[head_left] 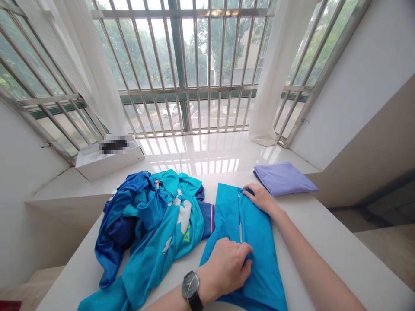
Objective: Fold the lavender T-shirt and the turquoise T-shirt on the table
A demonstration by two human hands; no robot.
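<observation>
A teal garment [256, 242] lies on the white table [327, 242], folded into a long narrow strip. My left hand [228, 265], with a wristwatch, is closed and pinches the near part of the fold. My right hand [261, 198] rests on the far top corner of the strip, fingers curled over its edge. A heap of blue and teal clothes [152, 224] lies just left of the strip, touching it.
A folded lilac cloth [283, 178] lies at the table's far right, close to my right hand. A white box [110, 157] sits on the glossy window ledge beyond. Barred windows and white curtains stand behind. The table's right edge drops to a floor.
</observation>
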